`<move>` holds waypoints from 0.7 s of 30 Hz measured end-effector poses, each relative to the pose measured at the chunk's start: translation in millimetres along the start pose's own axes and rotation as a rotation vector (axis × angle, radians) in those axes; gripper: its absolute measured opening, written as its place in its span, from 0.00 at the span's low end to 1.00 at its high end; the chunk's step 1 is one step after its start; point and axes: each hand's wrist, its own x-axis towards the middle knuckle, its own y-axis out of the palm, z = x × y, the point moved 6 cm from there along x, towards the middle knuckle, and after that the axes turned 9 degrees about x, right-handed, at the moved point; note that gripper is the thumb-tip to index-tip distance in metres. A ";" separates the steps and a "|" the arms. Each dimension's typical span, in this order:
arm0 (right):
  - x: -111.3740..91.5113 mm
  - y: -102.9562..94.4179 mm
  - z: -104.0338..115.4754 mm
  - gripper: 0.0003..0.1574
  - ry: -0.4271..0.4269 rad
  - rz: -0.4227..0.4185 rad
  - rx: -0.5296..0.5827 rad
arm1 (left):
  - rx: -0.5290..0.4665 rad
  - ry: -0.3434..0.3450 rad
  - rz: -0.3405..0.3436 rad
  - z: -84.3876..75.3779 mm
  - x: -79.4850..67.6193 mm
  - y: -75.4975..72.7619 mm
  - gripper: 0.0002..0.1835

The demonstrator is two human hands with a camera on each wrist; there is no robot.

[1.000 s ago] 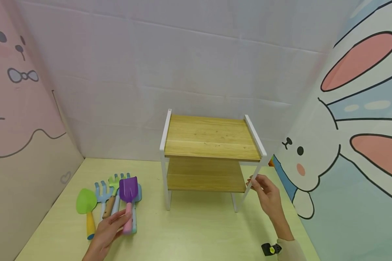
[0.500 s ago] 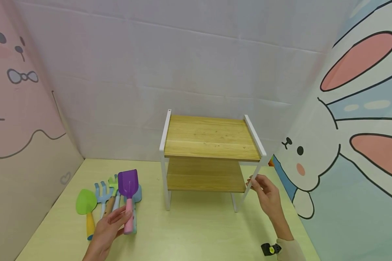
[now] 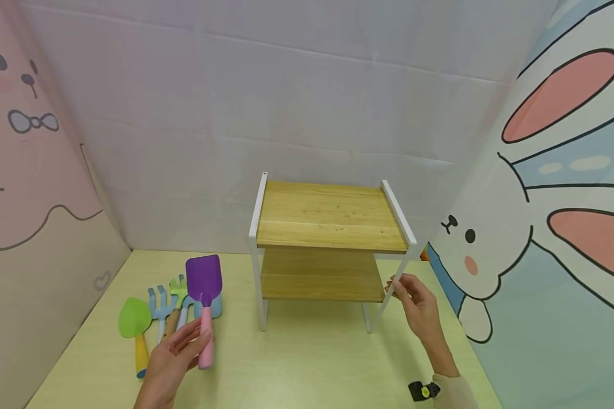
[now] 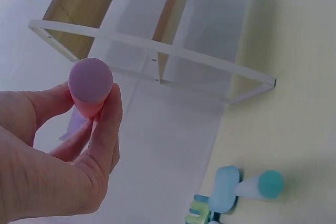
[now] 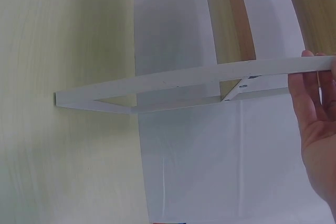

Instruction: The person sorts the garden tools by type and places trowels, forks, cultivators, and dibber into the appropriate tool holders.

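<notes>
My left hand (image 3: 171, 355) holds a toy shovel (image 3: 203, 278) by its pink handle, thumb on one side and fingers on the other. The purple scoop points away from me, above the other toy garden tools. In the left wrist view, the handle's round end (image 4: 90, 81) faces the camera between thumb and fingers. A two-tier shelf (image 3: 332, 216) with wooden boards and a white frame stands mid-table. My right hand (image 3: 419, 304) pinches its front right leg; the right wrist view has those fingers (image 5: 302, 98) hooked round the white bar.
Left of the shelf lie a green spade (image 3: 135, 316) with a yellow handle, a blue fork (image 3: 161, 307), a small green rake (image 3: 178, 288) and a light-blue tool (image 3: 216, 307). A white cloth wall (image 3: 307, 113) stands behind, with printed side walls. The pale table (image 3: 307, 369) spreads in front.
My left hand has lifted the shovel a little and shifted it slightly right, uncovering more of the tools beneath. The right hand and the shelf have stayed put.
</notes>
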 end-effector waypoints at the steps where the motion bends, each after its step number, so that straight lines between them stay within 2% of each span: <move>1: 0.1 0.1 -0.2 0.09 -0.001 0.000 0.003 | -0.008 0.001 -0.001 -1.9 -2.3 0.7 0.45; 11: -0.4 -0.4 1.0 0.09 -0.003 -0.004 0.013 | -0.036 0.065 -0.013 -26.6 -26.8 3.2 0.45; 21: -0.2 2.1 2.1 0.09 -0.012 -0.016 0.025 | -0.072 0.176 -0.017 -51.4 -52.8 6.3 0.36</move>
